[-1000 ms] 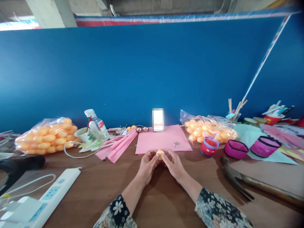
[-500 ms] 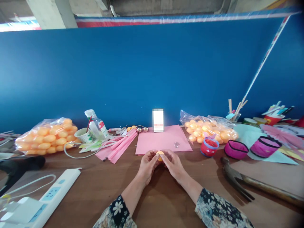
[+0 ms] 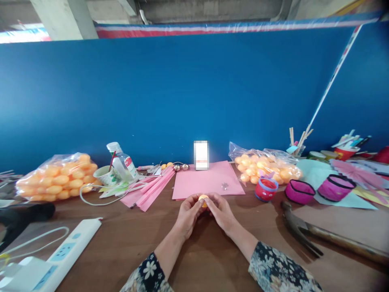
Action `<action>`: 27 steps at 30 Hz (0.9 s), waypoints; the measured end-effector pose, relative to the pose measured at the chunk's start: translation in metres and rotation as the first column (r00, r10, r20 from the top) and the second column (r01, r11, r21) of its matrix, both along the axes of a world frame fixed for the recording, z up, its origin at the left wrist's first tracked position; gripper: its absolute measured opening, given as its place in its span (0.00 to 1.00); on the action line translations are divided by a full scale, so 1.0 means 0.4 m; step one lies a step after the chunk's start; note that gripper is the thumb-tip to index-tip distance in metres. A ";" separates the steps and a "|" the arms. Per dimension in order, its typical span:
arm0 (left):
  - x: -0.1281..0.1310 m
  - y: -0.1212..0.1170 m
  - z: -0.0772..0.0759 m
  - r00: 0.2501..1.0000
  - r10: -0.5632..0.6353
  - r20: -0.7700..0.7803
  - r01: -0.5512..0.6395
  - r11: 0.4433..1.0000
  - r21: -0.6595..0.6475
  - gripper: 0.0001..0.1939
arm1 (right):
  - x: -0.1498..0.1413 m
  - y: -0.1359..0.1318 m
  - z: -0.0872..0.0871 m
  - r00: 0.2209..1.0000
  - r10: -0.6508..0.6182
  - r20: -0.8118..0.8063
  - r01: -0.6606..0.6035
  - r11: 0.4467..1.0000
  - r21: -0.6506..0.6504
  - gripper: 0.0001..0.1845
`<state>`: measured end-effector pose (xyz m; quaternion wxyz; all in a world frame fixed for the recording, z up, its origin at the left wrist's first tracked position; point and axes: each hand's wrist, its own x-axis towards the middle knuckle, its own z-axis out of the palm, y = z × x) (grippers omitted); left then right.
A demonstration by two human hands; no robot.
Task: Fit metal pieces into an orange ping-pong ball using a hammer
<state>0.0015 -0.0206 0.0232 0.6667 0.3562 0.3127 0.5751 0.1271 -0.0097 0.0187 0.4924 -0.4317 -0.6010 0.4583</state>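
An orange ping-pong ball [image 3: 203, 198] sits between the fingertips of both hands, just above the brown table at the middle. My left hand [image 3: 189, 214] grips it from the left, thumb on the near side. From the right, my right hand [image 3: 219, 212] grips the same ball, its thumb meeting the other near the ball's front. The curled fingers behind the ball are partly hidden. Just beyond my hands lie pink paper sheets [image 3: 209, 178], with a small clear, shiny item [image 3: 224, 186] on them.
Bags of orange balls stand at left [image 3: 57, 178] and right [image 3: 264, 167]. A claw hammer [image 3: 331, 235] lies at right, near magenta fabric rings [image 3: 300, 191] and a red cup [image 3: 266, 190]. At left are a power strip [image 3: 73, 243], a bottle [image 3: 123, 164] and pink strips [image 3: 154, 187].
The view has shifted slightly, so the surroundings sit a little further left and lower. Both hands keep hold of the ball, with hardly any visible movement.
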 end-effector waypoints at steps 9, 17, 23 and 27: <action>-0.002 0.005 -0.013 0.999 0.016 -0.052 -0.015 1.000 0.021 0.13 | -0.002 -0.001 -0.005 0.999 0.019 -0.030 -0.019 1.000 0.008 0.14; -0.001 0.001 -0.002 1.000 0.002 -0.019 -0.002 1.000 0.006 0.13 | -0.001 -0.001 -0.005 0.999 -0.007 -0.036 0.007 1.000 -0.008 0.16; 0.003 0.001 0.003 1.000 0.020 0.011 -0.020 1.000 -0.008 0.13 | -0.001 0.000 -0.006 0.999 -0.004 -0.035 0.004 1.000 -0.001 0.16; 0.003 0.001 0.003 0.999 0.024 0.021 -0.024 1.000 -0.010 0.13 | -0.002 -0.002 -0.004 1.000 -0.004 -0.025 0.004 1.000 0.016 0.15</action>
